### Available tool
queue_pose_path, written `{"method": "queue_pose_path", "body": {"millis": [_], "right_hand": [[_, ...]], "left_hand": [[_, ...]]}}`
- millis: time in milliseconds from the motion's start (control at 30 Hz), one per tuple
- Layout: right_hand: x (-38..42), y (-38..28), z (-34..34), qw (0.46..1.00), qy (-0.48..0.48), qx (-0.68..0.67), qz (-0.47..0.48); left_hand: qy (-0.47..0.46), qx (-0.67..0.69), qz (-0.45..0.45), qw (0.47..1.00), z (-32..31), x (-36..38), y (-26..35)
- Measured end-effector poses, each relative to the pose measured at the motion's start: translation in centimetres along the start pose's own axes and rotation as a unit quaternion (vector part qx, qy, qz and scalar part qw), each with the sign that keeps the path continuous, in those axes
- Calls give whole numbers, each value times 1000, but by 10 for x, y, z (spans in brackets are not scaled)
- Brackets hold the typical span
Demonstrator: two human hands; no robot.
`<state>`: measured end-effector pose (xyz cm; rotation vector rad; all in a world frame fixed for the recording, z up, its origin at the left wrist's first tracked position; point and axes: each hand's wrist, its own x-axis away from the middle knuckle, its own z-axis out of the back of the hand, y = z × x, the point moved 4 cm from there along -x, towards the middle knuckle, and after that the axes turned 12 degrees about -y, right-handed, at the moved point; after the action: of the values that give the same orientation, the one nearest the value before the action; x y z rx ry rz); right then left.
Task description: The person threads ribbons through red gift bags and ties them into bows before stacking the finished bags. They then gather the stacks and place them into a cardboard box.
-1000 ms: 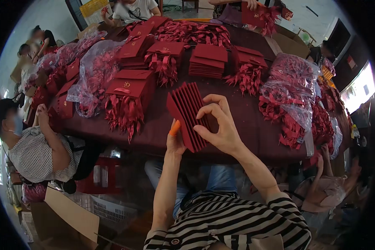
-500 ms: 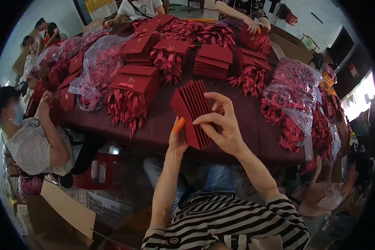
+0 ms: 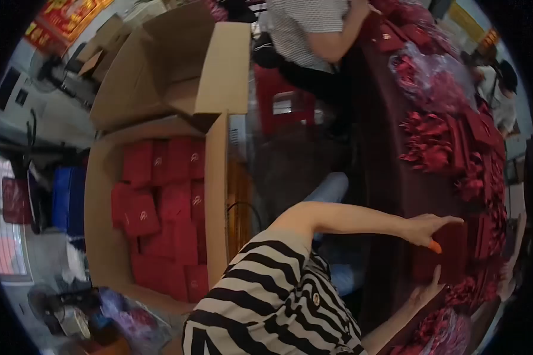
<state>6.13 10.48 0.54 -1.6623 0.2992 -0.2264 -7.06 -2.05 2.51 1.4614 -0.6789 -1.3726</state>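
Observation:
A dark red stack of cards or folders (image 3: 438, 257) is held at the table's near edge. My left hand (image 3: 426, 229), with an orange cover on its thumb, grips its upper end, the thumb on the face. At the lower end my right hand (image 3: 427, 291) holds the stack with one digit laid on the face; its other fingers are partly hidden. Past the stack lie more red packets with ribbons (image 3: 482, 236).
A large open carton (image 3: 216, 195) holds many red boxes (image 3: 141, 214). Behind it stands another open carton (image 3: 160, 65). A seated person (image 3: 314, 29) is beside the dark red tablecloth (image 3: 388, 171). Ribbon bundles (image 3: 426, 139) and plastic-wrapped ones (image 3: 435, 77) lie on it.
The view has swung left and tilted, bringing the cartons into sight. My hands and the stack now appear at the right. The fanned edges of the stack no longer show, and its face looks flat.

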Motion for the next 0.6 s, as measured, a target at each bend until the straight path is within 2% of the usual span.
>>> {"method": "queue_pose_path", "body": {"millis": [33,100,133,200,267,300,333,367,400,433,467,500,567,600], "right_hand": [[5,4,-21,1000,-22,6,-9],[1,13,-22,998,-58,15,-12],[-2,17,-19,997,-73,19,-14],[-7,26,4,995,-93,26,-15],[-10,35,26,995,-100,27,-9],[-5,42,42,995,-100,27,-6],[-18,49,63,995,-100,26,-4],[-18,54,63,995,-97,26,-2],[-19,60,67,995,-95,27,0],[-21,62,56,995,-93,31,2],[-13,62,43,995,-92,35,2],[-15,66,51,995,-90,39,4],[-19,76,65,995,-84,44,3],[-19,80,65,996,-79,45,4]], "left_hand": [[25,-3,6,1000,5,10,14],[-9,-204,179,962,10,36,35],[6,-290,145,946,14,54,46],[16,-330,53,943,33,99,91],[145,-380,23,913,54,169,174],[231,-431,-12,872,66,207,200],[329,-458,51,824,76,251,229],[467,-450,60,758,86,298,245],[574,-389,119,710,90,353,254],[669,-394,128,618,93,412,256],[710,-437,154,530,85,461,257],[744,-414,233,470,78,510,248],[691,-433,382,435,62,588,211],[661,-436,465,397,55,612,186]]}}
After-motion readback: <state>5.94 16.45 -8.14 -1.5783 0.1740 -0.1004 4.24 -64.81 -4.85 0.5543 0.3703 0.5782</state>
